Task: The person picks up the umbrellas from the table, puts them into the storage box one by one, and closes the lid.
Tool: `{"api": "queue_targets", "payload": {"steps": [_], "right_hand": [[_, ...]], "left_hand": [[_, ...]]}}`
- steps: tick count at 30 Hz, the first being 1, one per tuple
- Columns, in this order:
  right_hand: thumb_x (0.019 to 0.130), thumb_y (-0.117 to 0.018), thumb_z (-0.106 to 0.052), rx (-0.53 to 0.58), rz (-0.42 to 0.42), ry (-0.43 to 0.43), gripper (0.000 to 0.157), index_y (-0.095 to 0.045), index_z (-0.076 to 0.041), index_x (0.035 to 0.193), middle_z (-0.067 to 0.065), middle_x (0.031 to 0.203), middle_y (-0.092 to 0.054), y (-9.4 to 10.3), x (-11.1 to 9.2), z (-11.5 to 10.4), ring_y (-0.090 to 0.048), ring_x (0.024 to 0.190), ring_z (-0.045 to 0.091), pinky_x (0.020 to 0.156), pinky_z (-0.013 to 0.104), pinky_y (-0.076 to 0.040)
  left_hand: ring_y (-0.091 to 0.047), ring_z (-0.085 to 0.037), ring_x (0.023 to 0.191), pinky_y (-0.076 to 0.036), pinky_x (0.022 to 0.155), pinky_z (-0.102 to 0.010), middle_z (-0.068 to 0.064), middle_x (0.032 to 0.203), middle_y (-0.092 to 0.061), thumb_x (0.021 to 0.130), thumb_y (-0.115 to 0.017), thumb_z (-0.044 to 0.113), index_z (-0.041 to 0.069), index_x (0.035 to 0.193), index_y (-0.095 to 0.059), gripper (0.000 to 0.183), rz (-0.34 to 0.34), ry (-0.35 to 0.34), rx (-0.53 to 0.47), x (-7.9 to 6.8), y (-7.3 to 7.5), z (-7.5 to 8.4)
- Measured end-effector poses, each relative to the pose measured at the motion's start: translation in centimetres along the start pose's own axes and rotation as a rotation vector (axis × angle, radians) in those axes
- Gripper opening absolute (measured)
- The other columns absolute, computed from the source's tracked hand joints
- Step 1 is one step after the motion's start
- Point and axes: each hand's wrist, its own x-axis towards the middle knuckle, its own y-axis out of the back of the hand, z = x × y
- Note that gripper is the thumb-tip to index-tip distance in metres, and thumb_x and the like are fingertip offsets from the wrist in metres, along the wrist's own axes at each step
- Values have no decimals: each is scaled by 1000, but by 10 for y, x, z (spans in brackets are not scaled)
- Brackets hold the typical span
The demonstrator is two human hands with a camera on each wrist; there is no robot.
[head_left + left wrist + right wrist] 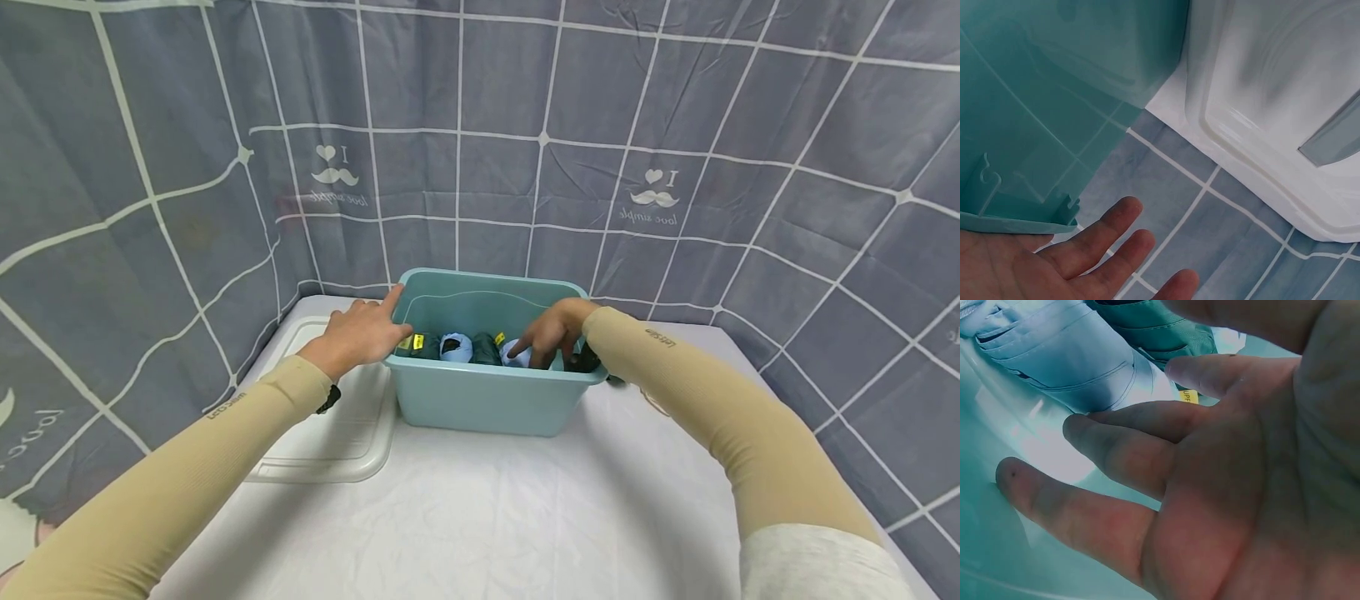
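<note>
A teal plastic bin stands on the table, holding a row of rolled cloth bundles. My left hand rests at its left rim; in the left wrist view its fingers spread outside the wall, gripping nothing. Inside the right end, my right hand reaches down, fingers extended beside a light blue bundle. In the right wrist view that light blue roll lies close to the fingertips, with a dark green roll behind it and a yellow label showing.
Left of the bin, a white lid lies flat on the white-covered table. Grey grid-patterned curtains hang close behind and along both sides. A dark green thing peeks out beyond the bin's right end, partly hidden by the right forearm.
</note>
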Motion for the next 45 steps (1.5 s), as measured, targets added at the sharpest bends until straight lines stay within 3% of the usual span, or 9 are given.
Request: {"api": "queue_targets", "payload": {"steps": [3,10,15,23,26,37,45], "right_hand": [[96,-67,-21,25,-11,-9,84,-18,-24,163,14,167,-23,0,0,-1,-37,148,31,115,56,-35],[99,-63,-17,46,3,11,78,-20,-21,163,15,168,-19,-1,-1,2,-39,147,34,108,46,-46],[100,-60,-13,61,0,32,76,-19,-17,163,16,168,-13,-1,-1,3,-40,146,35,111,44,-43],[102,-57,-19,0,42,64,71,-21,-19,163,17,166,-22,0,-6,3,-45,143,32,116,47,-38],[103,-57,-21,-25,54,90,70,-21,-18,163,16,167,-19,0,-8,3,-45,143,31,115,47,-38],[103,-55,-22,-94,144,204,68,-22,-14,162,17,164,-28,4,-23,1,-45,143,28,109,46,-45],[101,-60,-30,-112,239,260,66,-30,-22,160,15,160,-38,2,-42,1,-48,141,27,105,48,-48]], "left_hand": [[-33,-46,144,-26,105,-75,-22,156,-42,100,-41,48,19,164,-1,81,4,-4,3,0,0,0],[-34,-46,144,-26,105,-75,-22,156,-42,100,-41,48,20,164,-1,81,3,-7,3,0,-1,1],[-34,-45,144,-26,105,-75,-21,156,-42,100,-41,48,20,164,-1,81,4,-5,-3,0,-1,1],[-33,-46,144,-25,105,-76,-22,156,-42,100,-41,49,20,164,0,81,2,-5,-2,-1,-1,0],[-33,-46,144,-25,105,-76,-23,156,-41,100,-41,49,20,164,0,81,5,-5,5,-1,-1,0],[-34,-45,143,-27,105,-75,-22,155,-43,100,-41,50,20,164,-1,81,11,-7,2,1,-2,0],[-33,-46,144,-26,106,-75,-22,156,-42,100,-40,48,20,164,0,81,7,-2,3,-1,0,0]]}}
